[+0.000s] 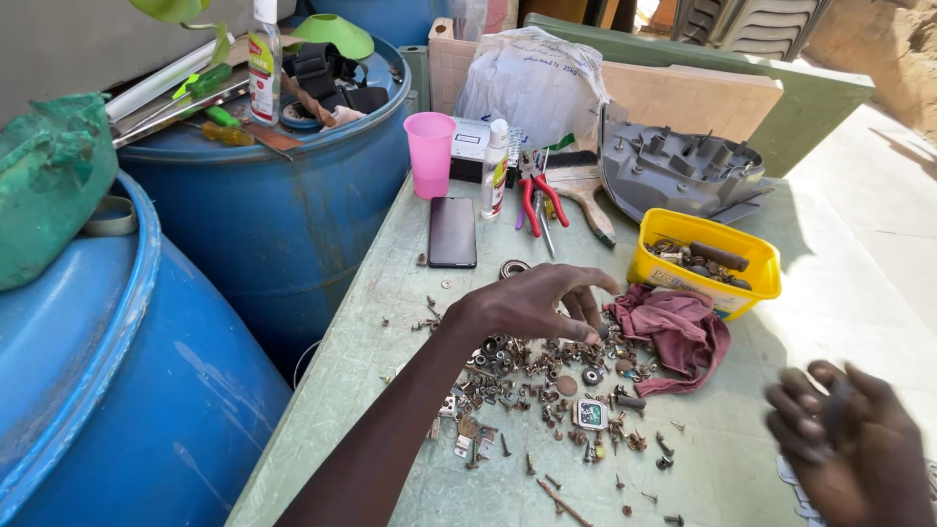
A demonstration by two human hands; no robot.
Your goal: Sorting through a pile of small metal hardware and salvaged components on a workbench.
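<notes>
My left hand [537, 303] reaches over a scattered pile of screws, nuts and small metal parts [547, 390] on the pale green table [390, 322], its fingertips down among the pieces near a reddish rag [683, 332]. Whether it pinches a piece is hidden by the fingers. My right hand [849, 439] hovers at the lower right, blurred, palm up with curled fingers; it seems to cup something small and dark, too blurred to name.
A yellow tub [705, 263] of rusty parts stands beyond the rag. Further back lie a black phone [453, 231], a pink cup [430, 152], a small bottle [496, 171], red-handled pliers [539, 195] and a grey plastic housing [673, 171]. Two blue barrels [273, 205] crowd the left.
</notes>
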